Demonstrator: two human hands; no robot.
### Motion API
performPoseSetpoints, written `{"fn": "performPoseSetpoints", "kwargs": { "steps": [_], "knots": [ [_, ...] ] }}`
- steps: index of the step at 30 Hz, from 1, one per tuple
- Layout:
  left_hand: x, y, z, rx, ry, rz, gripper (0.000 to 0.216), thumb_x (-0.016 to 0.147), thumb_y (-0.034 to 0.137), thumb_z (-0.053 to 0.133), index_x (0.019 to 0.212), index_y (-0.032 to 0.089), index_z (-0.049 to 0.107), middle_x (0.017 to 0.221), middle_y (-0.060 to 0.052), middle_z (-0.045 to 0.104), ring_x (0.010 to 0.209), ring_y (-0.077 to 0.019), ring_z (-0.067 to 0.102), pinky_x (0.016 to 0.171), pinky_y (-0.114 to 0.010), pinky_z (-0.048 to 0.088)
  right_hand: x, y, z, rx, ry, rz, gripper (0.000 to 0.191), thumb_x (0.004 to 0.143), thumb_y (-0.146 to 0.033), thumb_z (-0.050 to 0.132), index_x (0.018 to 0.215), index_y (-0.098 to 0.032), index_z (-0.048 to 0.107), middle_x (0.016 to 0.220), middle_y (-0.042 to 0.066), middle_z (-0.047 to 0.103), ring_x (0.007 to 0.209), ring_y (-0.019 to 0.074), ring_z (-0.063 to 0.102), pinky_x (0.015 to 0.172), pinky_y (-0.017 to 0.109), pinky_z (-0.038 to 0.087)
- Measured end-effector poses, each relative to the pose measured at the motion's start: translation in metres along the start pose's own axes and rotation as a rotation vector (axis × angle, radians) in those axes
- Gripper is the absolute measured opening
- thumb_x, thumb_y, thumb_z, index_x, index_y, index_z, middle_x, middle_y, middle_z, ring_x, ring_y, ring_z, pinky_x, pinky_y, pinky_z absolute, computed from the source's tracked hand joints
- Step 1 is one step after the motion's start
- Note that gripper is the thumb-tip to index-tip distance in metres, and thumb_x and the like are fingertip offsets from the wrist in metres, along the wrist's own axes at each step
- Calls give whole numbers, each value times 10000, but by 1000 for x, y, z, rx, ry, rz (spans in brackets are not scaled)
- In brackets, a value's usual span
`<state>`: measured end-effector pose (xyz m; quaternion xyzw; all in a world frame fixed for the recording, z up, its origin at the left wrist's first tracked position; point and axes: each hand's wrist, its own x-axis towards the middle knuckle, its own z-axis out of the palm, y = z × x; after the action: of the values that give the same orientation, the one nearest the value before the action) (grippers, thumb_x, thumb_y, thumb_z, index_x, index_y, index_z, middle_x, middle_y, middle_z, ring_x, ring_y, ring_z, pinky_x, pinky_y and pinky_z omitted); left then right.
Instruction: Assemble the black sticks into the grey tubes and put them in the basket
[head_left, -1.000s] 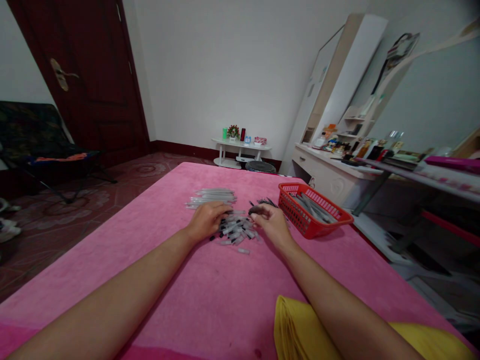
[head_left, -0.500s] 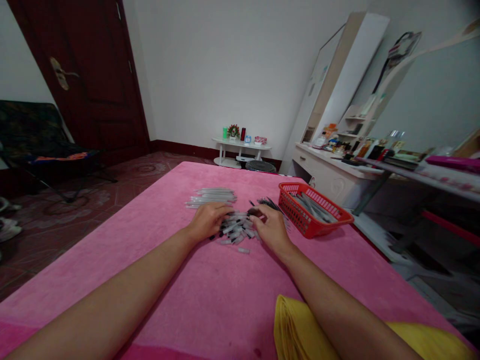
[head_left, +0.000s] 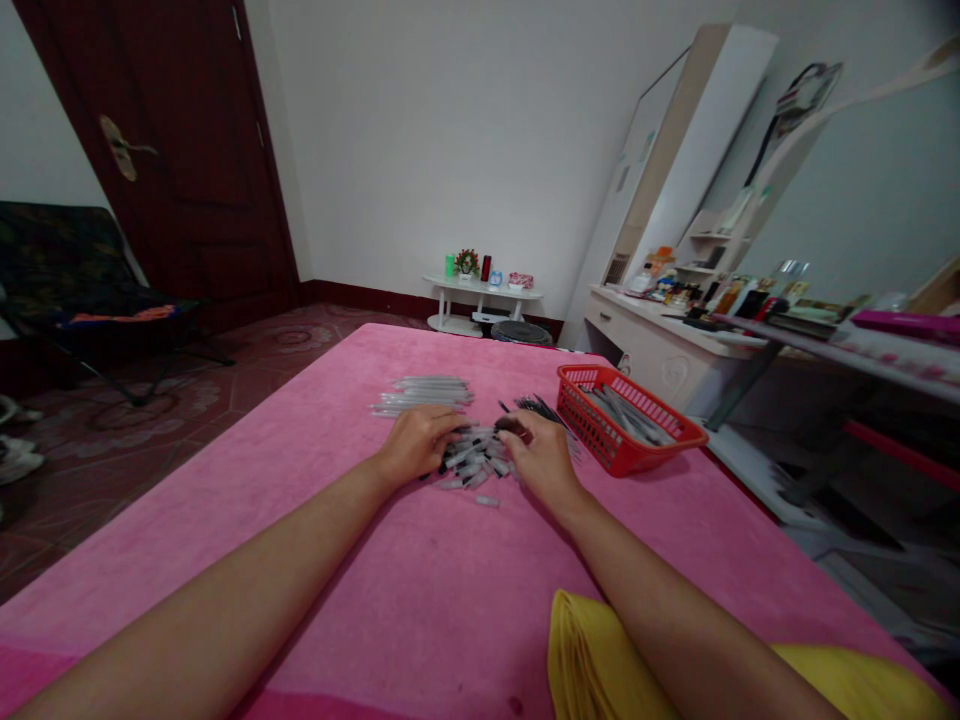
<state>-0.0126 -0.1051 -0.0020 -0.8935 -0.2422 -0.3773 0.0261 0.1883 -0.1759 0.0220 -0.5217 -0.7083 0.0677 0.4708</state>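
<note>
A loose pile of clear pen caps (head_left: 472, 462), several with black ends, lies on the pink cloth (head_left: 420, 580) between my hands. My left hand (head_left: 417, 440) rests at the left side of the pile with its fingers curled, and what is in them is hidden. On the opposite side, my right hand (head_left: 546, 458) pinches what looks like a pen cap with a dark end at the fingertips. Beyond my left hand, clear pen barrels (head_left: 424, 392) lie side by side in a stack. Thin dark-tipped pen refills (head_left: 538, 405) lie behind my right hand, partly covered by it.
A red plastic basket (head_left: 611, 455) holding more pen parts stands right of my right hand. A folded yellow cloth (head_left: 589, 660) lies under my right forearm. One single cap (head_left: 487, 501) sits nearer to me. A white dresser (head_left: 660, 345) stands beyond the right edge.
My left hand's fingers have shifted slightly at the pile's edge, and a few caps there lie a little differently. My right hand and the basket are nearly unmoved.
</note>
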Motion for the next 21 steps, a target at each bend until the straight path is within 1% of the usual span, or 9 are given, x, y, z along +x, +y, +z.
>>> {"fn": "performPoseSetpoints", "kwargs": {
  "steps": [3, 5, 9, 11, 14, 18, 21],
  "knots": [
    [0, 0, 2, -5, 18, 4, 206, 824, 181, 585, 1003, 202, 684, 928, -65, 695, 845, -185, 641, 755, -304, 498, -1, -4, -1, -25, -23, 54, 105, 762, -150, 541, 754, -178, 642, 718, 28, 666, 673, 161, 599, 640, 248, 431],
    [0, 0, 2, -7, 20, 14, 199, 819, 175, 589, 992, 199, 685, 911, -63, 695, 837, -185, 641, 753, -303, 497, -2, -7, -2, -76, -57, 85, 102, 783, -156, 532, 776, -180, 632, 697, 26, 661, 648, 158, 600, 617, 241, 418],
    [1, 2, 2, -14, -4, 23, 194, 816, 160, 584, 976, 191, 689, 832, -57, 685, 789, -181, 635, 725, -293, 491, -3, -11, -4, -267, -125, 105, 105, 817, -163, 523, 866, -189, 612, 727, 37, 672, 659, 166, 612, 609, 240, 396],
    [2, 4, 3, -41, -15, 12, 198, 814, 153, 579, 972, 186, 693, 825, -61, 684, 787, -181, 633, 724, -291, 487, -3, -14, -7, -389, -148, 103, 111, 834, -169, 519, 904, -186, 604, 740, 50, 676, 683, 178, 622, 618, 246, 385],
    [3, 5, 5, -124, -15, -55, 220, 808, 146, 578, 987, 186, 699, 850, -64, 691, 791, -180, 633, 723, -288, 484, -2, -17, -10, -521, -154, 53, 123, 874, -181, 488, 937, -176, 593, 774, 66, 679, 714, 190, 628, 631, 257, 369],
    [4, 7, 6, -272, -24, -181, 241, 804, 156, 590, 1015, 190, 701, 872, -55, 699, 782, -170, 631, 709, -279, 479, -2, -13, -12, -510, -107, -95, 131, 907, -182, 456, 948, -175, 581, 896, 72, 671, 808, 177, 620, 666, 248, 363],
    [6, 8, 6, -341, -32, -196, 226, 805, 165, 593, 1000, 175, 706, 853, -58, 697, 776, -169, 629, 709, -277, 477, -2, -10, -11, -528, -88, -118, 144, 919, -208, 445, 907, -174, 584, 879, 66, 662, 790, 169, 608, 659, 246, 347]
  ]
}}
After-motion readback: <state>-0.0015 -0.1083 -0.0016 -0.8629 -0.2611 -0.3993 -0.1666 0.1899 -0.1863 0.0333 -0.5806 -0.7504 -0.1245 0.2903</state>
